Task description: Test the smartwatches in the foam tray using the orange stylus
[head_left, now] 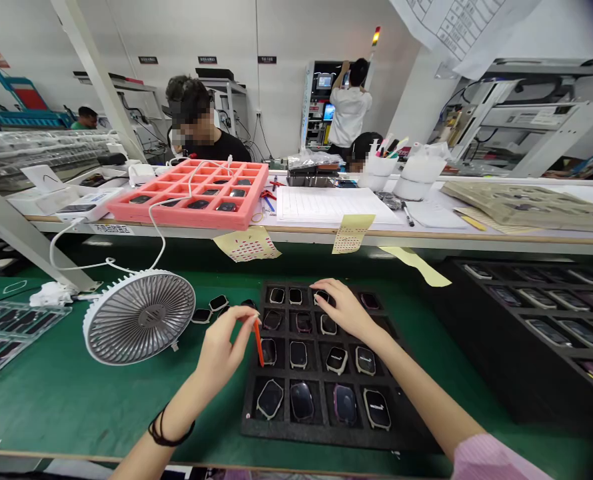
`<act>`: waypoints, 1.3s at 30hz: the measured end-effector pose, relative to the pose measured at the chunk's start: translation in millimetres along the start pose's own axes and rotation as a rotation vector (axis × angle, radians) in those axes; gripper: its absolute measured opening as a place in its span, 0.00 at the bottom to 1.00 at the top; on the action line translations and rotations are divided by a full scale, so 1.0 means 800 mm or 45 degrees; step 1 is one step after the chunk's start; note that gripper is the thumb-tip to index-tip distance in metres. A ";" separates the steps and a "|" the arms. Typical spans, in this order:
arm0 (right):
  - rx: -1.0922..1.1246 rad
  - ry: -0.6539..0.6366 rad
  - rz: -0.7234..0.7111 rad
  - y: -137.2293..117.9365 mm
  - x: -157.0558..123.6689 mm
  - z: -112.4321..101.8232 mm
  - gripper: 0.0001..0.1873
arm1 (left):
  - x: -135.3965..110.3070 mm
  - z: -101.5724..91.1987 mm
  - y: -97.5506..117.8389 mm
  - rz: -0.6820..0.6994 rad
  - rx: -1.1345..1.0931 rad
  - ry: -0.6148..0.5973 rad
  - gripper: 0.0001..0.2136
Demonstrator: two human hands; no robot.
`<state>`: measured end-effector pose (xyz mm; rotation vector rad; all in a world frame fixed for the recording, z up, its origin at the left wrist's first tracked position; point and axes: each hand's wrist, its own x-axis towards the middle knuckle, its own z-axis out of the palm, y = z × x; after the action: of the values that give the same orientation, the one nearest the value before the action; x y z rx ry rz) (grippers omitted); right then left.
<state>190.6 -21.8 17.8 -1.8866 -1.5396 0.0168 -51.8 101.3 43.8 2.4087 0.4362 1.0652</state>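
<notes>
My left hand (226, 340) pinches a thin orange stick (260, 345) between thumb and fingers, its lower end by a watch in the left column of the black foam tray (281, 432). My right hand (344, 307) is at the tray's far row, thumb and fingers around a smartwatch (320, 297) that they partly cover. Several strapless smartwatches lie face up in the tray's compartments. White marks glow on a few screens, such as the near right watch (377, 409); others are dark.
A white fan (141, 319) stands left of the tray, with loose watches (219, 303) beside it. On the shelf are a pink foam tray (186, 193), papers (331, 203) and pen cups (376, 170). A second black tray (506, 333) stands right. A co-worker (196, 120) sits opposite.
</notes>
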 end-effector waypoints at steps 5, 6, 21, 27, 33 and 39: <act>-0.010 -0.054 -0.072 -0.008 0.014 0.017 0.11 | -0.018 0.025 0.004 0.244 0.014 -0.074 0.06; -0.010 -0.058 -0.074 -0.008 0.014 0.019 0.11 | -0.020 0.030 0.003 0.263 0.005 -0.086 0.07; -0.117 -0.195 -0.085 0.007 0.080 0.119 0.18 | -0.044 0.040 -0.005 -0.181 -0.404 -0.508 0.18; -0.004 -0.212 -0.096 0.011 0.087 0.147 0.15 | -0.043 0.022 -0.022 -0.521 -0.231 -0.401 0.16; 0.370 -0.229 0.039 0.021 0.086 0.147 0.18 | -0.060 0.046 -0.068 -0.778 -0.499 -0.387 0.15; 0.810 -0.203 0.147 -0.004 0.081 0.145 0.12 | -0.048 0.054 -0.071 -0.829 -0.783 -0.295 0.17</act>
<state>158.8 92.2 -42.5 -1.4759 -1.3131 0.6456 -49.4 118.9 -35.5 1.6383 0.6385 0.5152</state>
